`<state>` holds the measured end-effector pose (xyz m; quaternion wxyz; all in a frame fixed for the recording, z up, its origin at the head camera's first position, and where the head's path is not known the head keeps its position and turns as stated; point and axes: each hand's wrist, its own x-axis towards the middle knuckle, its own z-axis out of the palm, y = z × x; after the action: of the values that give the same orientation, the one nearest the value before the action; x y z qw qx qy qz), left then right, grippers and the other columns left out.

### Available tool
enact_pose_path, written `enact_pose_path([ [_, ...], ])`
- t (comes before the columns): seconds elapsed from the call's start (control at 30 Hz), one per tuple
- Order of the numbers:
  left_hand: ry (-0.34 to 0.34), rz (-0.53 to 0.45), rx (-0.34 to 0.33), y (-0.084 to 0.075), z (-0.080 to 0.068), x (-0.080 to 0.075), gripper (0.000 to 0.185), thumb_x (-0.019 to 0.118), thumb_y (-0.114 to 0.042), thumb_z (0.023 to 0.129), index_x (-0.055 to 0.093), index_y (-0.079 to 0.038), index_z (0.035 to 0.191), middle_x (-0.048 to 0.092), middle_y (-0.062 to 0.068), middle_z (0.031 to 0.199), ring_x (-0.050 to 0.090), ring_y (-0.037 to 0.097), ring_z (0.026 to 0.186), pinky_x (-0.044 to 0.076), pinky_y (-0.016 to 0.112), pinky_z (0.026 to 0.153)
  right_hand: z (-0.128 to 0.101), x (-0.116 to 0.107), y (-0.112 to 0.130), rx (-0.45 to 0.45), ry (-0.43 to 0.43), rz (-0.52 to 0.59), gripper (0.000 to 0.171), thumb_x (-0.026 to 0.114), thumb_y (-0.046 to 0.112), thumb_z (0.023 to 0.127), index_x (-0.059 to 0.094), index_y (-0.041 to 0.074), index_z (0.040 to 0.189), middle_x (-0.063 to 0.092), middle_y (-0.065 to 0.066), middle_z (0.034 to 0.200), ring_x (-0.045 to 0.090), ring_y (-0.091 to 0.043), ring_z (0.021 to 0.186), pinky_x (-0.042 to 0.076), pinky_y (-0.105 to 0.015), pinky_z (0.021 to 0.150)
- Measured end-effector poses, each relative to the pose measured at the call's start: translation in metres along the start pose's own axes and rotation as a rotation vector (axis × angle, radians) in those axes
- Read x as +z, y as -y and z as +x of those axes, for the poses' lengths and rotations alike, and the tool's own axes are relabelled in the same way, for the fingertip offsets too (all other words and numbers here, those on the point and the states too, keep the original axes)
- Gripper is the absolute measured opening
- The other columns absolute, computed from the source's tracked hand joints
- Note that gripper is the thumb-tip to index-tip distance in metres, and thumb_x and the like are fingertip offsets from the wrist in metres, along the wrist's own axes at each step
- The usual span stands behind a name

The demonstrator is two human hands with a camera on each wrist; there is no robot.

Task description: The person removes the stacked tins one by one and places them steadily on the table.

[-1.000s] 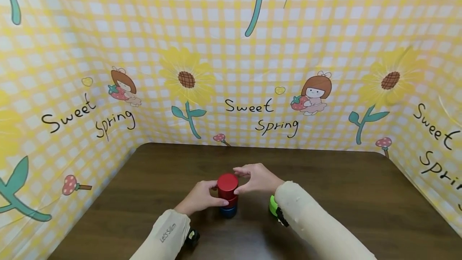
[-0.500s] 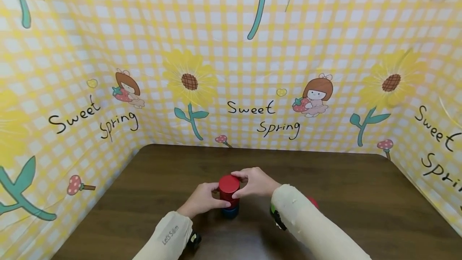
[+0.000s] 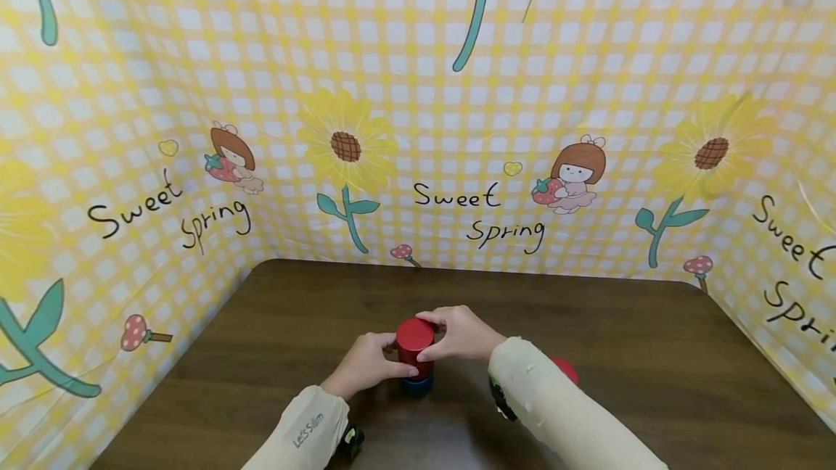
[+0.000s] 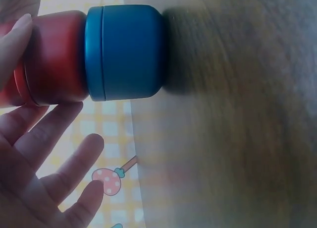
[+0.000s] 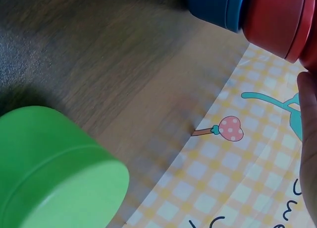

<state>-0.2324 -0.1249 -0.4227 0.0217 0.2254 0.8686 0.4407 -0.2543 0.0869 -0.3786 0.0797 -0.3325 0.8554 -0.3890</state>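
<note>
Red stacked cylindrical tins (image 3: 414, 336) are held by the left grip (image 3: 366, 365), now joined by the right grip (image 3: 461, 334). Steadier stacking is suggested.

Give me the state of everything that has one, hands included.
Blue container: upright on the table.
Lower red container: upright, stacked on blue.
Upper red container: on top, held.
Green container: upright, closed.
Red object at right: mostly hidden, state unclear.
Left hand: gripping the lower red container.
Right hand: pinching the upper red container.
</note>
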Motion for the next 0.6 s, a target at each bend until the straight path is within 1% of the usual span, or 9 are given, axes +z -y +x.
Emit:
enact_pose_path([
  [0.17, 0.001, -0.012, -0.015, -0.0028, -0.0013, 0.0011, 0.044, 0.081, -0.027, 0.078, 0.069, -0.002, 0.113, 0.071, 0.009, 0.102, 0.065, 0.026, 0.095, 0.051, 0.046, 0.085, -0.0014, -0.0009, -0.0003, -0.002, -0.006, 0.003, 0.057, 0.08, 0.023, 0.079, 0.06, 0.0, 0.127, 0.067, -0.007, 0.108, 0.06, -0.012, 0.089, 0.052, -0.023, 0.075],
  [0.37, 0.004, 0.029, -0.004, -0.0051, -0.0004, 0.0012, 0.042, 0.08, -0.028, 0.078, 0.071, -0.005, 0.112, 0.072, 0.007, 0.1, 0.066, 0.024, 0.094, 0.051, 0.045, 0.085, -0.0028, -0.0026, -0.0018, 0.006, -0.016, -0.001, 0.056, 0.08, 0.023, 0.078, 0.061, 0.002, 0.126, 0.067, -0.007, 0.108, 0.06, -0.013, 0.089, 0.052, -0.023, 0.075],
  [0.6, 0.004, 0.055, -0.039, -0.0063, -0.0019, 0.0008, 0.053, 0.081, -0.032, 0.077, 0.067, -0.002, 0.119, 0.071, 0.01, 0.103, 0.066, 0.026, 0.097, 0.051, 0.047, 0.085, -0.0065, -0.0042, -0.0021, 0.007, -0.016, 0.001, 0.054, 0.08, 0.023, 0.079, 0.062, 0.002, 0.125, 0.067, -0.007, 0.108, 0.06, -0.014, 0.09, 0.052, -0.025, 0.077],
])
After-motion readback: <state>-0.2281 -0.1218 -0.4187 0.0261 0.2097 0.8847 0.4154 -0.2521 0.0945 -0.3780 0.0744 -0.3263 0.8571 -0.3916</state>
